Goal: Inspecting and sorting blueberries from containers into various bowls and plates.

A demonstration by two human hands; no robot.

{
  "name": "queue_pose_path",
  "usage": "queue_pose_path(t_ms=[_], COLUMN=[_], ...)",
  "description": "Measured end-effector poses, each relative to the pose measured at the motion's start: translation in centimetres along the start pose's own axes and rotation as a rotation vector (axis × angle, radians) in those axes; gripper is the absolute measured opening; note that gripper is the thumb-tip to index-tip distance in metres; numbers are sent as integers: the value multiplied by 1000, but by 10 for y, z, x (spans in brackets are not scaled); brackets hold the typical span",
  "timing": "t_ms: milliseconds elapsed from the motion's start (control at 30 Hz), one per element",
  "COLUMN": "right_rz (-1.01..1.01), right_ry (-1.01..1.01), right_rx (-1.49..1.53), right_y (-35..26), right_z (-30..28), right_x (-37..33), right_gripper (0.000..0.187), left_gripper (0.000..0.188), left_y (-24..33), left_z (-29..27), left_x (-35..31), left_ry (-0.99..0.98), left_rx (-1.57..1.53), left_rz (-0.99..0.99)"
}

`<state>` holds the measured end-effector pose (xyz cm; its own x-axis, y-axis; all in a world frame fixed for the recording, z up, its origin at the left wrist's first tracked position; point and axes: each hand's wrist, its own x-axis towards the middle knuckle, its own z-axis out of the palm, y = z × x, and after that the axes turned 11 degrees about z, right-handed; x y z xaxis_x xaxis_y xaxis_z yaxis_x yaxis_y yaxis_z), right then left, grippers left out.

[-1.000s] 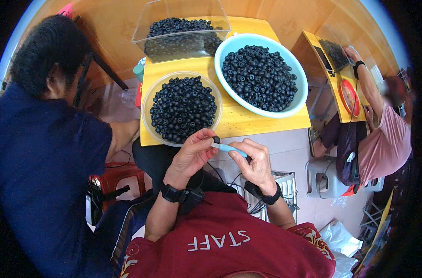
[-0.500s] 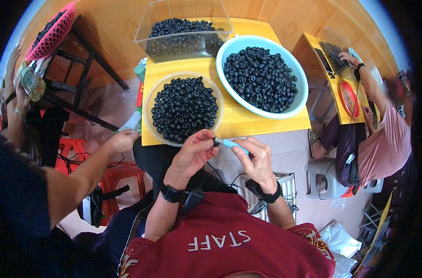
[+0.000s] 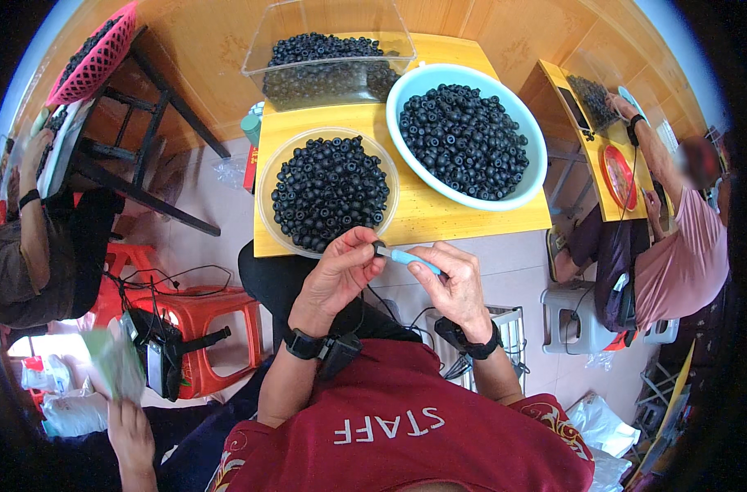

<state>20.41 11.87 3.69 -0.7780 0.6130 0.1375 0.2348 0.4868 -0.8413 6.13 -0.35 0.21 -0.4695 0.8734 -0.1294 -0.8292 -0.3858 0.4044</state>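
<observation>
Between the thumb and fingers of my left hand (image 3: pixel 338 266) is a small round black part (image 3: pixel 379 248), mostly covered by the fingertips. My right hand (image 3: pixel 455 283) grips a small tool with a light-blue handle (image 3: pixel 406 258); its short tip, which looks like a knife blade, meets the black part. Both hands are close together at the near edge of the yellow table (image 3: pixel 439 226). Just beyond them stands a round clear tub (image 3: pixel 264 182) heaped with small black hollow parts. A light-blue basin (image 3: pixel 537 176) to its right holds many more of the same.
A clear rectangular box (image 3: pixel 250 70) of black parts stands at the back of the table. At left are a red stool (image 3: pixel 250 305), a pink basket (image 3: pixel 115 49) and a co-worker's hand (image 3: pixel 131 430) with a blurred pale green object. Another person (image 3: pixel 677 262) sits at a table on the right.
The co-worker's arm at left has drawn back from beside the table toward the lower left, with the pale green object. My hands have barely moved and keep their grips.
</observation>
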Motion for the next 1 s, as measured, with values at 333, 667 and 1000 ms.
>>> queue_pose_path(t_ms=[333,667,1000], right_rz=[-30,-27,143], right_ry=[-13,-20,163], right_rx=[-113,-108,-170], right_y=[-5,-8,16], right_z=[-2,7,16], right_x=[0,2,17], right_gripper=[17,18,17], left_gripper=[16,15,16], left_y=[1,10,28], left_z=[-1,-5,-3], left_x=[-1,-6,-19], left_ry=[0,37,-239], left_rx=[4,-3,36], left_rz=[10,17,-11])
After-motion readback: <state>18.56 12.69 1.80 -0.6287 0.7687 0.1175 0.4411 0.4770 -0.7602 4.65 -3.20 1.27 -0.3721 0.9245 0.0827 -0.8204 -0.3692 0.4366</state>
